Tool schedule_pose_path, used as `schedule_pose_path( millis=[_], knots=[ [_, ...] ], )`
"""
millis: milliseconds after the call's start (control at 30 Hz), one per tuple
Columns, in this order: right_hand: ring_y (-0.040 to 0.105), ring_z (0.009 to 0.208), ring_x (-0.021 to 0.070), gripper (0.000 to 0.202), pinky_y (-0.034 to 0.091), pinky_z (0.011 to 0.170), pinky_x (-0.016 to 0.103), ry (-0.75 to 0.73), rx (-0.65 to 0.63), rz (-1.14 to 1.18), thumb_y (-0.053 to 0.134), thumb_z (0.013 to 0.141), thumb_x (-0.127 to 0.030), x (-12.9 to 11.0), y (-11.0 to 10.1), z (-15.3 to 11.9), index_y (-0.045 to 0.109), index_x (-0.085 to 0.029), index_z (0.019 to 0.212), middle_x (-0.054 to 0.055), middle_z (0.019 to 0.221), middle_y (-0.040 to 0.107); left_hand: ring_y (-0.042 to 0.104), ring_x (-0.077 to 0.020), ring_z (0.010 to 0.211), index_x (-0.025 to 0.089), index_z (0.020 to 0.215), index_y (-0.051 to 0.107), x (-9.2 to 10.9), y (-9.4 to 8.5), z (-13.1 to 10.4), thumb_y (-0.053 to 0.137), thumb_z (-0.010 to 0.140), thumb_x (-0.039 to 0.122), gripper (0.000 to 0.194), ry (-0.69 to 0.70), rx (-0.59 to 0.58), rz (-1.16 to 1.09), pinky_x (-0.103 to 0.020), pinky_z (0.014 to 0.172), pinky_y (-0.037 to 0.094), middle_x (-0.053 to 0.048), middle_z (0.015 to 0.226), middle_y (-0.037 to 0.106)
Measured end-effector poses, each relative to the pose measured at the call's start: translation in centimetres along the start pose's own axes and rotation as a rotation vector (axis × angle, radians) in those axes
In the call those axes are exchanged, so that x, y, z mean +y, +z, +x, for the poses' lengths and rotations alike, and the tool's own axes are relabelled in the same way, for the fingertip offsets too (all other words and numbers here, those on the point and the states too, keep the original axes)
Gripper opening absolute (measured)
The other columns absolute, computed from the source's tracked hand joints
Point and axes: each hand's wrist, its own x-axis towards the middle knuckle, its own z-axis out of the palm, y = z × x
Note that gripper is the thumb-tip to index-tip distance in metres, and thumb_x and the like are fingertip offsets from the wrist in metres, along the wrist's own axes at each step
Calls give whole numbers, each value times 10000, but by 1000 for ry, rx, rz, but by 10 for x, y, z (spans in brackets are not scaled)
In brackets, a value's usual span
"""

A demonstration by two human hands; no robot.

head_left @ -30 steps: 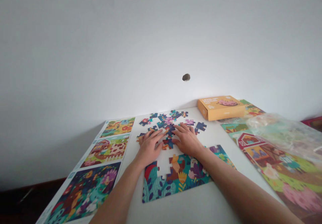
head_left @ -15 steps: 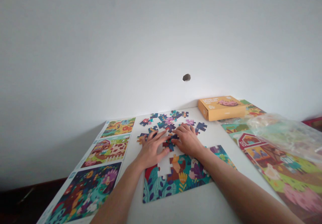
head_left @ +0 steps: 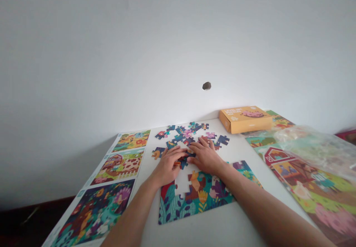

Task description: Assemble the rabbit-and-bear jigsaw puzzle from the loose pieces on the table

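Observation:
A partly joined jigsaw puzzle [head_left: 180, 208] with animals and plants lies on the white table, with a gap in its upper left. Just above that gap, my left hand [head_left: 168, 164] has its fingers drawn together on a puzzle piece [head_left: 177, 163], of which only an orange edge shows. My right hand [head_left: 205, 156] is open, palm down, fingers spread over loose pieces beyond the puzzle's top edge. A dark blue piece [head_left: 183, 163] lies between the two hands. Several loose pieces [head_left: 188, 133] are scattered past my fingertips, some partly covered by them.
A sheet with three printed pictures [head_left: 97, 213] lies along the left side. At the back right stands a yellow puzzle box [head_left: 246, 120] against the wall. A large farm picture [head_left: 300, 180] covers the right side, with a crumpled clear plastic bag [head_left: 314, 143] over part of it.
My left hand's thumb and fingers have drawn in from a spread pose onto a piece. My right hand has shifted only slightly among the loose pieces.

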Motion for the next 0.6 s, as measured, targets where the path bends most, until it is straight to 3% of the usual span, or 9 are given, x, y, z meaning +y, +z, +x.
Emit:
schedule_pose_path(
  millis=[100, 167, 300, 400, 500, 600],
  knots=[
    [313, 1329, 325, 436, 134, 1095, 597, 27, 46, -13, 447, 938, -539, 0, 1, 0, 555, -274, 1267, 46, 1326, 556, 416, -233, 1344, 266, 1180, 623, 1, 1, 1, 449, 706, 34, 555, 36, 34, -15, -495, 1159, 254, -2, 1374, 558],
    [334, 1308, 318, 393, 135, 1097, 580, 34, 55, -24, 517, 913, -517, 0, 1, 0, 588, -279, 1217, 39, 1302, 569, 460, -220, 1305, 252, 1187, 622, -1, 1, 2, 468, 716, 51, 535, -6, 141, 7, -437, 1131, 326, -17, 1355, 570],
    [362, 1272, 296, 351, 135, 1101, 546, 41, 76, -34, 584, 880, -490, 1, 3, 1, 621, -281, 1160, 26, 1275, 578, 541, -245, 1209, 230, 1182, 623, -12, 0, 5, 504, 789, 147, 419, -389, 418, 155, -452, 1065, 392, -55, 1275, 623],
    [363, 1263, 287, 323, 141, 1096, 534, 49, 69, -40, 572, 891, -452, 0, 3, 1, 624, -278, 1158, 31, 1270, 575, 514, -299, 1234, 236, 1136, 647, -21, 2, 5, 535, 823, 245, 334, -564, 411, 258, -540, 1041, 375, -68, 1315, 600],
    [360, 1260, 283, 314, 152, 1090, 529, 54, 67, -42, 555, 899, -418, 0, 3, 0, 619, -272, 1170, 41, 1270, 570, 533, -295, 1206, 225, 1075, 674, -27, 5, 4, 541, 832, 296, 286, -478, 362, 249, -516, 1033, 395, -77, 1267, 630],
    [366, 1250, 287, 307, 166, 1084, 526, 73, 70, -40, 543, 899, -396, 0, 2, 0, 624, -269, 1166, 46, 1267, 568, 591, -242, 1117, 197, 1070, 674, -35, 5, 4, 496, 815, 188, 311, -355, 405, 137, -417, 1020, 446, -84, 1168, 664]
  ],
)
